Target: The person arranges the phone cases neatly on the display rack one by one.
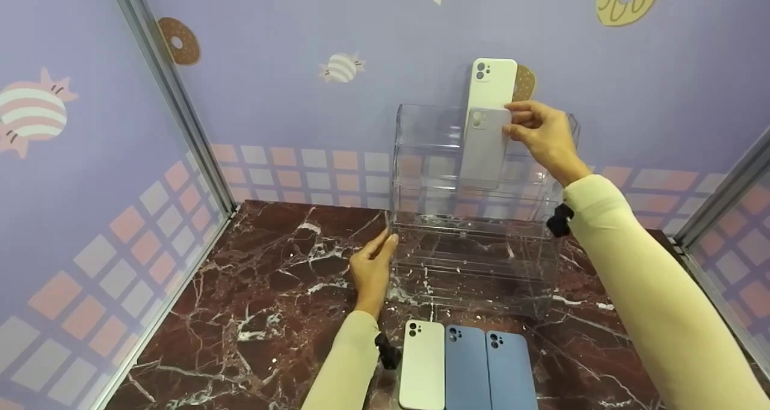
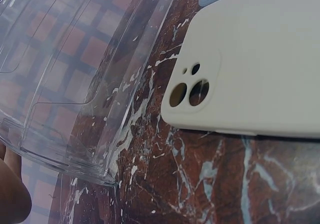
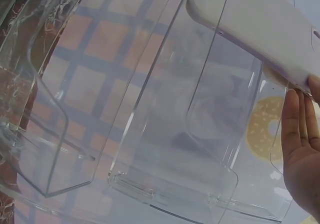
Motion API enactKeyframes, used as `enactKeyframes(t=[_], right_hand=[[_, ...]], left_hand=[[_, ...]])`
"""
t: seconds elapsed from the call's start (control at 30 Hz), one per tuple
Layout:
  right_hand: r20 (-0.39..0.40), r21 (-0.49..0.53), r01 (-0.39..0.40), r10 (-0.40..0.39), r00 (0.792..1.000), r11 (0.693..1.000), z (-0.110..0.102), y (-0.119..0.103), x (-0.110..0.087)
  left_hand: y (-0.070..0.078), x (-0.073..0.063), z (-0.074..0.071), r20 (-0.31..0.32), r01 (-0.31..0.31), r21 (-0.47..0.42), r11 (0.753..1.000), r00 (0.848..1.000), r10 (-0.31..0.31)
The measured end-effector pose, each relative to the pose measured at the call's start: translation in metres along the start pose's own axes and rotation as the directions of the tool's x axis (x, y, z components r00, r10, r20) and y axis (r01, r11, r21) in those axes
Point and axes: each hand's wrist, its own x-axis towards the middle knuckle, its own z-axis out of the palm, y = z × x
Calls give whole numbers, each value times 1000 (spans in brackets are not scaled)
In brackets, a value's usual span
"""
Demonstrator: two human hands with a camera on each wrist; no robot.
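Observation:
A clear plastic tiered rack [image 1: 475, 241] stands against the back wall. With thumb and fingers at its edge, my right hand [image 1: 544, 133] pinches a pale grey phone case [image 1: 484, 151], held upright at an upper tier; in the right wrist view the case [image 3: 255, 29] slants across the top. Behind it, a white phone case [image 1: 496, 73] stands upright on the top tier. My left hand [image 1: 372, 272] touches the rack's left side with its fingers fairly straight; only part of the hand shows beside the rack corner [image 2: 107, 176] in the left wrist view.
In front of the rack a cream phone case [image 1: 422, 365] and two blue phone cases [image 1: 466, 368] lie side by side on the dark red marbled table [image 1: 264, 302]. Patterned purple walls [image 1: 283, 109] with metal corner strips [image 1: 180, 109] enclose the table.

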Motion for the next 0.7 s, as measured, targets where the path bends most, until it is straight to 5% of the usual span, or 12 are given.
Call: enactKeyframes(t=[0.37,0.7], right_hand=[[-41,17,28,-27,999,999,-4,-2,-13],[-22,-9,111,-111,994,994,-17,-18,-49]], left_hand=[[-1,-1,0,-5,12,25,1000,1000,-12],[0,0,-1,1,49,37,998,999,-49]])
